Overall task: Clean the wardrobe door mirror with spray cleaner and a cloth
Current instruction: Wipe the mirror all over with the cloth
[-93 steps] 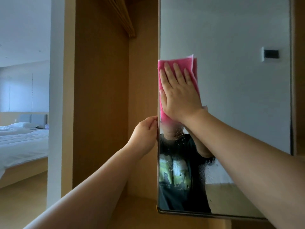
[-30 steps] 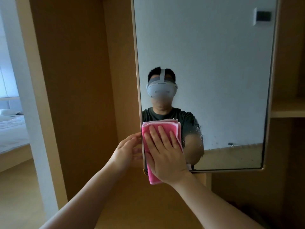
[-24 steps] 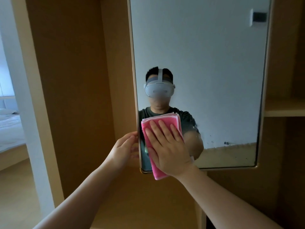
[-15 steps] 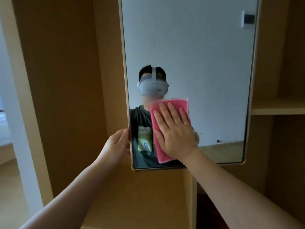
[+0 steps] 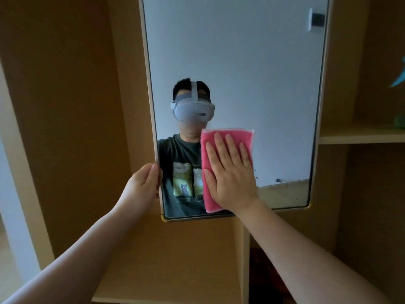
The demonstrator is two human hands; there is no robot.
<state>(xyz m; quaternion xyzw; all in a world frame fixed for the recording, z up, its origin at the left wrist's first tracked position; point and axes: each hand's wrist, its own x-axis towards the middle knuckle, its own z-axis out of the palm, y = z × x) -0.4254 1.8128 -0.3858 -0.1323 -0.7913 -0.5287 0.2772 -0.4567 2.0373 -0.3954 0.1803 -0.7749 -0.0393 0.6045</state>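
Observation:
The wardrobe door mirror (image 5: 252, 62) fills the upper middle of the head view, framed in light wood. A folded pink cloth (image 5: 210, 141) lies flat against its lower part. My right hand (image 5: 230, 174) presses the cloth to the glass with straight, spread fingers. My left hand (image 5: 144, 185) grips the mirror's left edge near the bottom corner, fingers curled round the frame. Small droplets show on the glass to the right of the cloth, low down. No spray bottle is in sight.
Wooden wardrobe panels (image 5: 65, 106) stand left of the mirror. A shelf (image 5: 361, 136) runs at the right with a green object (image 5: 399, 122) at the frame's edge. A vertical divider (image 5: 245, 260) and a dark compartment sit below the mirror.
My right hand has slid the cloth from the mirror's lower left corner rightward and slightly up. My left hand stays on the left edge. The view has shifted to the right.

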